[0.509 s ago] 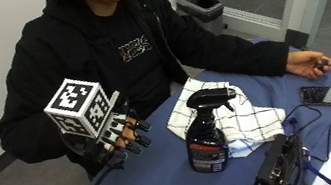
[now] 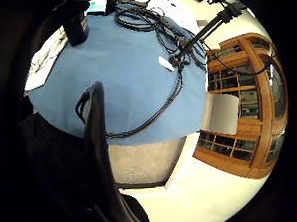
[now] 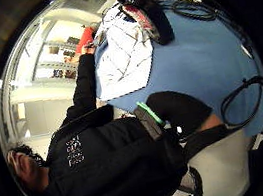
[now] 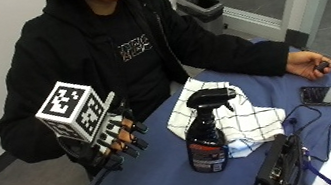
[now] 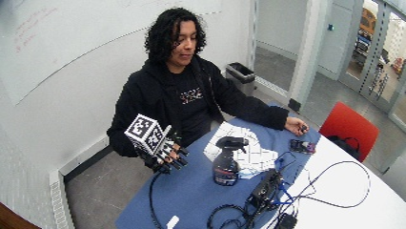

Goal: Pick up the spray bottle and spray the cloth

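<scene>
A black spray bottle [image 4: 206, 134] with a red label stands upright on the blue table cover [image 4: 160, 184]. Right behind it lies a white checked cloth [image 4: 241, 118], rumpled, touching the bottle's far side. My gloved right hand [image 4: 117, 137] hovers over the table's near left edge, about a hand's width left of the bottle. Its fingers hang loosely curled and hold nothing. In the wide outside view the hand [image 5: 166, 156], bottle [image 5: 226, 164] and cloth [image 5: 252, 151] sit the same way. The thumb side palm view shows the cloth [image 3: 124, 53] and bottle [image 3: 147, 16] farther off.
The person's bare left hand [image 4: 309, 65] rests at the far right, holding a small dark object. A phone [image 4: 328, 94] lies near it. A black device [image 4: 278, 170] and cables [image 5: 298, 191] sit right of the bottle. A bin [image 4: 200, 4] stands behind.
</scene>
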A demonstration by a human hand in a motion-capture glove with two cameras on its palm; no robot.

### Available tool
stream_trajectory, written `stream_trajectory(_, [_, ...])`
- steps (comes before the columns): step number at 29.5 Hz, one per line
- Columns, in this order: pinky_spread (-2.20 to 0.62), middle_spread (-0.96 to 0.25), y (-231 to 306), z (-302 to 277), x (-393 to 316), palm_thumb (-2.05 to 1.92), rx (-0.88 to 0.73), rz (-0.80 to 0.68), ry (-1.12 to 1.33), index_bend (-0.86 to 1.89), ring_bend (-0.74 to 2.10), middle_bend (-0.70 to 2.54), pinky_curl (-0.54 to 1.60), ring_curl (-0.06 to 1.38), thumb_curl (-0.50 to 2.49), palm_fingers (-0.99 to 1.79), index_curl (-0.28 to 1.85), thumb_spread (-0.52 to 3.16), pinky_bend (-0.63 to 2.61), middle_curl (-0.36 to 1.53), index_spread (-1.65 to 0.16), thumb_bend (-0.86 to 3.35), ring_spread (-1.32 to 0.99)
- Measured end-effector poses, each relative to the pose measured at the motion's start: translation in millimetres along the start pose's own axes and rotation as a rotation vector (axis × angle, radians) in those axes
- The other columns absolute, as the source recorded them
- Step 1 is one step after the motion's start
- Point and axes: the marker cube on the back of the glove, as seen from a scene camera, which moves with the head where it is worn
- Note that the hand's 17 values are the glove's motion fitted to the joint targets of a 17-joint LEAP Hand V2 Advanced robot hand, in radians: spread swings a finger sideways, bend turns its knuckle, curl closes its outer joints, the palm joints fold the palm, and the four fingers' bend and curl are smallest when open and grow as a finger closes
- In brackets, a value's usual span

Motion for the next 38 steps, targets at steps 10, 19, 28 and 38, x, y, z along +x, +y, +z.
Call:
stream_trajectory(10, [0.21,0.00,-40.1,3.8,15.9,0.52,0.068,-0.025,-0.200,0.13,0.46,0.34,0.25,0.24,0.21,0.34,0.15,1.07,0.34,0.26,-0.34,0.15,-0.01])
stream_trajectory(19, [0.21,-0.01,-89.2,-2.3,9.4,0.56,0.080,-0.104,-0.366,0.13,0.46,0.32,0.28,0.26,0.23,0.38,0.17,1.11,0.37,0.29,-0.34,0.10,-0.02])
stream_trajectory(28, [0.21,-0.02,-134.2,-10.2,-7.9,0.60,0.067,-0.215,-0.625,0.11,0.47,0.29,0.31,0.28,0.26,0.41,0.19,1.13,0.39,0.30,-0.32,0.07,-0.02])
stream_trajectory(38, [0.16,0.00,-187.1,-5.0,-31.0,0.72,0.078,-0.295,-0.947,0.09,0.50,0.29,0.33,0.31,0.29,0.38,0.17,1.16,0.42,0.32,-0.27,0.08,-0.02])
